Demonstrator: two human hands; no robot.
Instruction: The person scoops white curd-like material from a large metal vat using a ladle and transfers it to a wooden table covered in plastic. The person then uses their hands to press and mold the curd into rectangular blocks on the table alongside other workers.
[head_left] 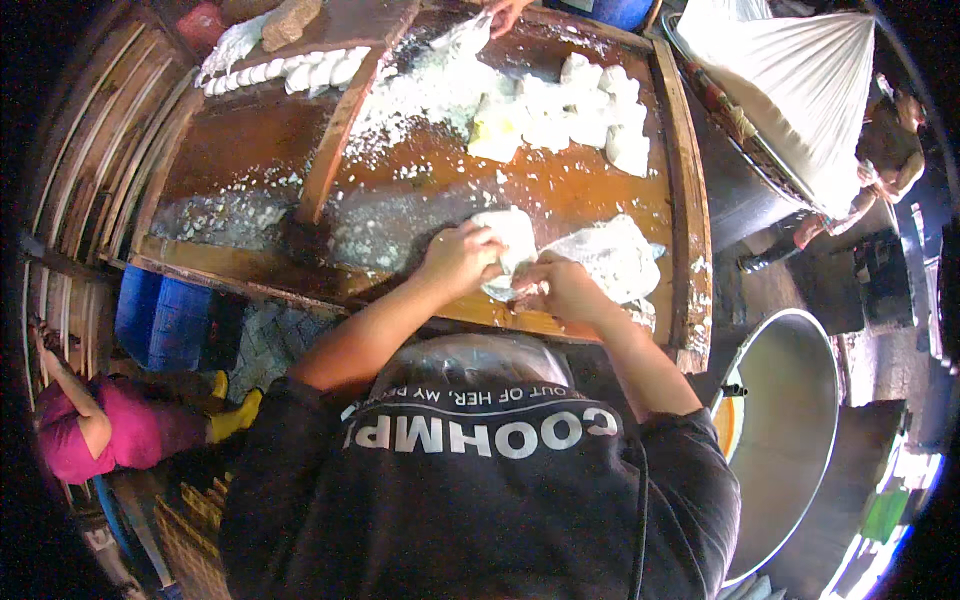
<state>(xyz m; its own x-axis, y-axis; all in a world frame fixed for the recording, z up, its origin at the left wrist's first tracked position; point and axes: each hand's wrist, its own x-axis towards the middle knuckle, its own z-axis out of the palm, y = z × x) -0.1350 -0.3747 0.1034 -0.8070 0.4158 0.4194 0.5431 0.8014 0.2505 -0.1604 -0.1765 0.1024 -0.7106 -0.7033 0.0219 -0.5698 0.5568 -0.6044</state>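
At the near edge of the wooden table, my left hand [460, 260] curls its fingers over a small white cloth bundle [515, 238]. My right hand [566, 288] pinches the near right side of the same bundle, its fingertips close together. What lies inside the cloth is hidden. Right beside my right hand, a spread white cloth [610, 255] carries crumbly white curd. Farther off, several wrapped white bundles [570, 110] sit grouped together. A heap of loose white curd [430, 90] lies to their left.
A wooden divider [340, 140] splits the table; a row of white pieces [290, 72] lies beyond it. Another person's hand [505, 15] holds cloth at the far edge. A large metal vat [785, 420] stands right, a blue crate [165, 315] left. Other people are nearby.
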